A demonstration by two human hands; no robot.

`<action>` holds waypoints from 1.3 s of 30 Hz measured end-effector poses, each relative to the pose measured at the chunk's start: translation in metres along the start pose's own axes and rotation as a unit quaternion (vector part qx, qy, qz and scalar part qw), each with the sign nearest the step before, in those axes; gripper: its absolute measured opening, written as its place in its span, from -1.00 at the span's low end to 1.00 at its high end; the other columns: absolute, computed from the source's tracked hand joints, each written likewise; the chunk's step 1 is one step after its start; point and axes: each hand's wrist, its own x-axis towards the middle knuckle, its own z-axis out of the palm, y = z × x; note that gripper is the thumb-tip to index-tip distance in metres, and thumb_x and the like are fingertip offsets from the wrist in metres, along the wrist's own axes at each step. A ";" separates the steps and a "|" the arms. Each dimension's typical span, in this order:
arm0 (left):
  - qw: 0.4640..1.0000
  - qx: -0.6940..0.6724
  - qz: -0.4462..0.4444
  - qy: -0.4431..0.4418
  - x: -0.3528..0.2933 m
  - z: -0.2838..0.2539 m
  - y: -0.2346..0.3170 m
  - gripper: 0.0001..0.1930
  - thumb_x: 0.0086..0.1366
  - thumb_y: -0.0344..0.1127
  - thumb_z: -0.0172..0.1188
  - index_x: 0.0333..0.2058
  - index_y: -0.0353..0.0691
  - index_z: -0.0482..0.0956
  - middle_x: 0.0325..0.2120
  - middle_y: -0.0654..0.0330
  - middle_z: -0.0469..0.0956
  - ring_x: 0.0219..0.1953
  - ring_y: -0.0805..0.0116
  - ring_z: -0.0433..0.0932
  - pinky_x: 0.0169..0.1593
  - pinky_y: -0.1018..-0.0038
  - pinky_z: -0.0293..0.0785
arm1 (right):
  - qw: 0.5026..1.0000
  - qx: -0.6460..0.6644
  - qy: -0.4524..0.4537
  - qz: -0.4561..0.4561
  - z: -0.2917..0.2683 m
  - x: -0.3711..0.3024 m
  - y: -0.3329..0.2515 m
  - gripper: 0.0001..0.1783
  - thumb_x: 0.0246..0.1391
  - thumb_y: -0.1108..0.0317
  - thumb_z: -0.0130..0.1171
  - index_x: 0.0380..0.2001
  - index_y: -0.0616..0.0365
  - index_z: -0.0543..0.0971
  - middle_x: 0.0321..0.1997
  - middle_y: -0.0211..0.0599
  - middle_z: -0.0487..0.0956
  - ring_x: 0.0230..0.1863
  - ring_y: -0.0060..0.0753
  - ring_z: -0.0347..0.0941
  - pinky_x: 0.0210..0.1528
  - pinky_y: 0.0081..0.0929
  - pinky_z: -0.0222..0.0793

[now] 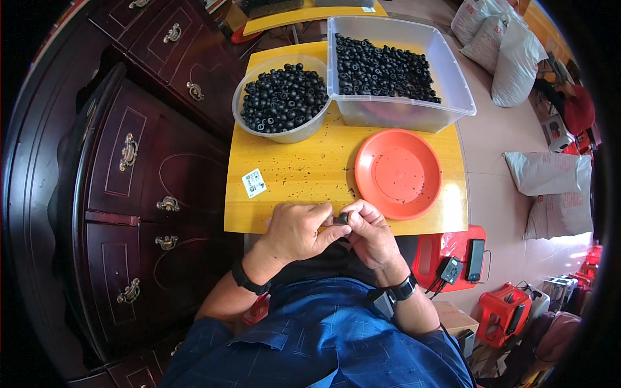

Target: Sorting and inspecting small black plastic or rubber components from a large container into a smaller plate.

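Observation:
Close together at the near edge of the yellow table [294, 174], my two hands meet around a small round black part [343, 218], probably rubber or plastic. My right hand [374, 238] pinches it between thumb and curled forefinger. From the other side my left hand [292, 231] has its thumb and forefinger closed against the same part, its other fingers curled under. The fingers partly cover the piece. Beyond them stand a round clear tub [304, 134] heaped with black ring-like parts [284, 97] and a rectangular clear bin [394, 110] holding similar ones [381, 68].
A shallow orange-red dish [400, 171] with black crumbs lies right of my hands. A white label [254, 183] is on the table's left side. Dark wooden cabinets [123, 187] border the left. At right are a red stool [446, 255] with devices and white sacks [517, 64].

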 end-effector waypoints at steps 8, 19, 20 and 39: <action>0.997 -0.059 0.011 0.039 0.000 0.001 0.002 -0.64 0.22 -0.07 0.41 -0.50 -0.22 0.51 -0.70 0.18 0.47 -0.66 0.24 0.51 -0.56 0.39 0.36 | 0.997 0.078 0.008 0.029 0.003 0.001 0.001 -0.81 0.30 0.32 0.20 -0.09 0.12 0.57 -0.19 -0.48 0.60 -0.19 -0.60 0.55 -0.02 -0.49 0.54; 0.980 -0.185 -0.031 0.061 0.006 0.006 0.012 -0.76 0.20 -0.37 0.41 -0.19 -0.27 0.61 -0.76 0.35 0.35 -0.71 0.60 0.30 -0.57 0.56 0.22 | 0.998 0.052 -0.003 0.018 0.005 0.005 -0.005 -0.82 0.29 0.30 0.22 -0.10 0.07 0.51 -0.21 -0.49 0.59 -0.19 -0.62 0.54 -0.07 -0.56 0.52; 0.981 -0.184 -0.029 0.061 0.006 0.005 0.013 -0.76 0.20 -0.37 0.41 -0.19 -0.27 0.61 -0.76 0.35 0.35 -0.71 0.60 0.30 -0.57 0.56 0.22 | 0.999 0.032 -0.007 0.009 0.004 0.006 -0.006 -0.81 0.29 0.30 0.23 -0.11 0.06 0.49 -0.21 -0.48 0.59 -0.19 -0.62 0.54 -0.08 -0.56 0.52; 0.959 0.172 -0.157 0.163 0.096 -0.096 -0.069 -0.65 0.23 -0.09 0.33 -0.13 -0.18 0.58 -0.56 0.09 0.60 -0.49 0.02 0.63 -0.38 0.20 0.53 | 0.791 -0.418 0.329 -0.301 -0.069 -0.045 -0.114 -0.84 0.23 0.43 0.22 -0.14 0.16 0.52 -0.24 -0.46 0.53 -0.24 -0.63 0.44 -0.17 -0.63 0.38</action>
